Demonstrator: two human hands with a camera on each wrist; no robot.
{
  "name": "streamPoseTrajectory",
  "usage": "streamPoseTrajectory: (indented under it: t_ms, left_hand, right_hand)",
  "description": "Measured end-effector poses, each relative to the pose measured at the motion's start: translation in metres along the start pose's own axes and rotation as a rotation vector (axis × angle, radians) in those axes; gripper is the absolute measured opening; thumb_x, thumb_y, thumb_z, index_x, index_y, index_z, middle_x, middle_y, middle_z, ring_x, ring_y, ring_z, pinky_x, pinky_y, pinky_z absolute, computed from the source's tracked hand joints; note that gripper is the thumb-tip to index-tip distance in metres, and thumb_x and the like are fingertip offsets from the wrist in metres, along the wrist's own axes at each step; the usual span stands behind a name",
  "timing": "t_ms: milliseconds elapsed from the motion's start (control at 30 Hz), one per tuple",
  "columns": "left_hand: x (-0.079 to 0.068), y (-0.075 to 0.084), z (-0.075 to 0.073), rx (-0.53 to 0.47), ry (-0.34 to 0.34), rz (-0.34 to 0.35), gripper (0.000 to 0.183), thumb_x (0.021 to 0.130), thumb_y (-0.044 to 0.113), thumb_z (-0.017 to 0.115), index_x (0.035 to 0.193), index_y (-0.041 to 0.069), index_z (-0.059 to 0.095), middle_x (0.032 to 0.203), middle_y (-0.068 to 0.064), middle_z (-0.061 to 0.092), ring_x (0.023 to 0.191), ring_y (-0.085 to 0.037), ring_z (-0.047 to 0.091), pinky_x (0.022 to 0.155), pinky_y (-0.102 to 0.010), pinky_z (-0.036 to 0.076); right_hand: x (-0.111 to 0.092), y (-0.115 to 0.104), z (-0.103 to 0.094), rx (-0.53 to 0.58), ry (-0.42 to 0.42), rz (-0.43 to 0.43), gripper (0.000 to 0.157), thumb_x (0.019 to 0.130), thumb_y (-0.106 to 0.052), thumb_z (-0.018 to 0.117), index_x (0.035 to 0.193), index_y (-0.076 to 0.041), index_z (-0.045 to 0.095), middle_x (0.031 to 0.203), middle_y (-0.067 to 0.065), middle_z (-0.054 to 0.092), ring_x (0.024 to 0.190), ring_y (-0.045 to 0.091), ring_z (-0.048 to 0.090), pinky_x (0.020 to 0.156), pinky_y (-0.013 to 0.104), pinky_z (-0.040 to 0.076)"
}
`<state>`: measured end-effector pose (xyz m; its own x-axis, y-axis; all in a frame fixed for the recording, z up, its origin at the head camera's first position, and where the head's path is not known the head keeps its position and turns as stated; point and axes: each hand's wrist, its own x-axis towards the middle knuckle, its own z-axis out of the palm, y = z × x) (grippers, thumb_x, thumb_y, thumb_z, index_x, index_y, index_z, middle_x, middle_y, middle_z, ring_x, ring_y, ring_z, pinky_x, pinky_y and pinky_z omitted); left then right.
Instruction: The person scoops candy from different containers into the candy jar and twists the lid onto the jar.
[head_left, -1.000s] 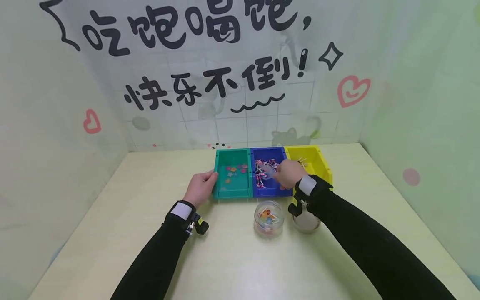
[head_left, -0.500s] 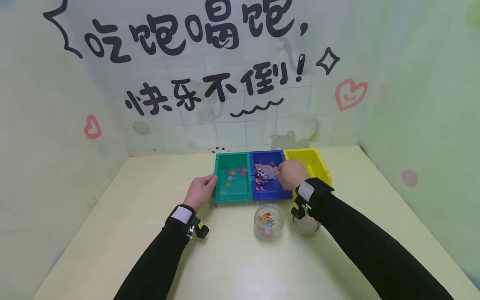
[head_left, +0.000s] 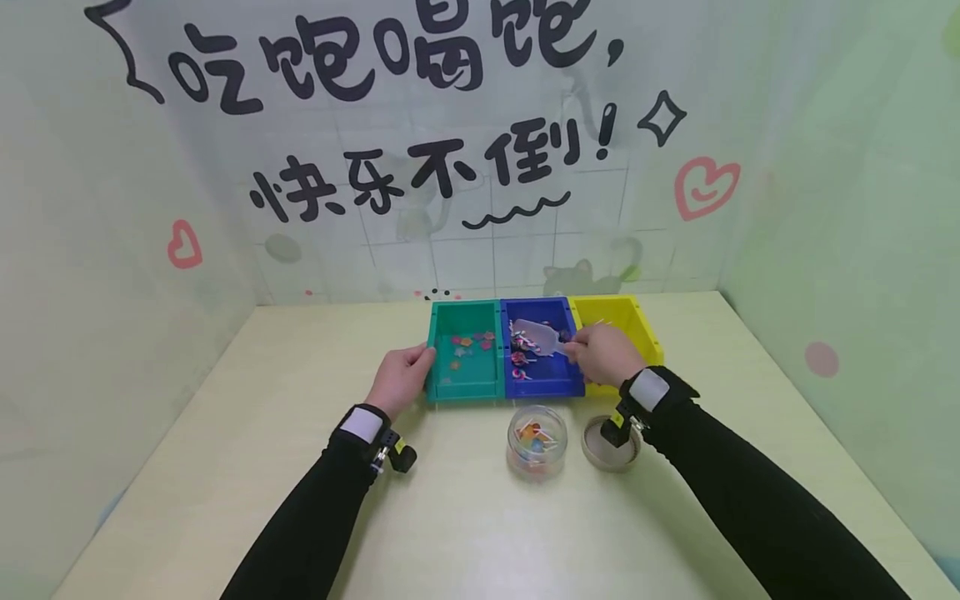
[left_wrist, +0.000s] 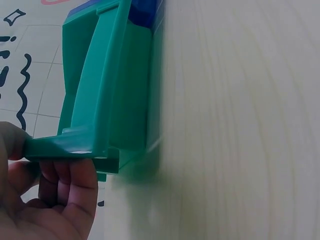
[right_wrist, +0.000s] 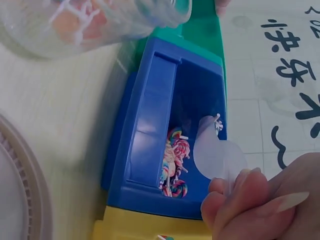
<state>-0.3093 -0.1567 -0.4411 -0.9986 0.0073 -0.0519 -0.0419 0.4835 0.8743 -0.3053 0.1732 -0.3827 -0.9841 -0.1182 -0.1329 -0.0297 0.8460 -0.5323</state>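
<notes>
A green bin (head_left: 467, 389), a blue bin (head_left: 546, 387) and a yellow bin (head_left: 633, 329) stand joined in a row. At the green bin's left side, my left hand (head_left: 399, 382) grips the rim, thumb on one face and curled fingers on the other in the left wrist view. My right hand (head_left: 609, 357) pinches the handle of a clear plastic scoop (head_left: 536, 335). The scoop's bowl is over the blue bin, where small swirl lollipops (right_wrist: 176, 155) lie; a few pale bits show at its mouth. Small colourful pieces (head_left: 465, 342) are scattered in the green bin.
In front of the blue bin stands an uncapped clear jar (head_left: 536, 458) holding lollipops. Its round lid (head_left: 609, 454) lies to the right, partly beneath my right wrist. A printed curtain (head_left: 450, 250) hangs behind the table (head_left: 465, 533).
My right hand has drawn back to the right with the scoop, showing more of its bowl. Some lollipops in the blue bin have shifted. The left hand keeps its grip on the green bin.
</notes>
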Motion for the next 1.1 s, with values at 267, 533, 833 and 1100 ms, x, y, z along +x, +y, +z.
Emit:
streamPoseTrajectory:
  t_ms: [267,533,833,1100]
  left_hand:
    - [-0.001,-0.002,0.000,0.007,0.010,-0.010,0.049,0.117,0.035,0.051,0.158,0.009,0.058,0.137,-0.016,0.068,0.112,-0.028,0.058,0.079,-0.030,0.044]
    - [-0.001,-0.004,0.004,-0.043,0.037,-0.012,0.048,0.117,0.035,0.052,0.155,0.009,0.063,0.142,-0.014,0.069,0.121,-0.028,0.058,0.092,-0.033,0.047]
    - [-0.002,-0.004,0.005,-0.059,0.073,-0.002,0.047,0.116,0.036,0.053,0.150,0.007,0.068,0.132,-0.015,0.072,0.114,-0.027,0.058,0.087,-0.030,0.046]
    - [0.001,-0.005,0.004,-0.101,0.083,-0.061,0.049,0.115,0.041,0.055,0.150,0.009,0.068,0.138,-0.015,0.071,0.118,-0.028,0.061,0.097,-0.037,0.053]
  right_hand:
    - [-0.012,0.005,0.002,0.114,-0.023,0.026,0.036,0.116,-0.028,0.058,0.108,0.003,0.075,0.072,0.005,0.060,0.067,0.020,0.058,0.063,0.027,0.047]
    - [-0.014,0.014,0.004,0.312,-0.039,0.068,0.039,0.118,-0.027,0.052,0.116,0.007,0.070,0.078,0.006,0.058,0.072,0.022,0.059,0.064,0.028,0.048]
    - [-0.012,0.017,0.003,0.355,-0.008,0.083,0.041,0.119,-0.029,0.048,0.116,0.006,0.069,0.083,0.009,0.059,0.067,0.020,0.056,0.061,0.027,0.045]
    - [-0.015,0.022,0.001,0.391,0.032,0.061,0.041,0.119,-0.031,0.047,0.119,0.006,0.066,0.082,0.005,0.052,0.062,0.019,0.054,0.058,0.027,0.043]
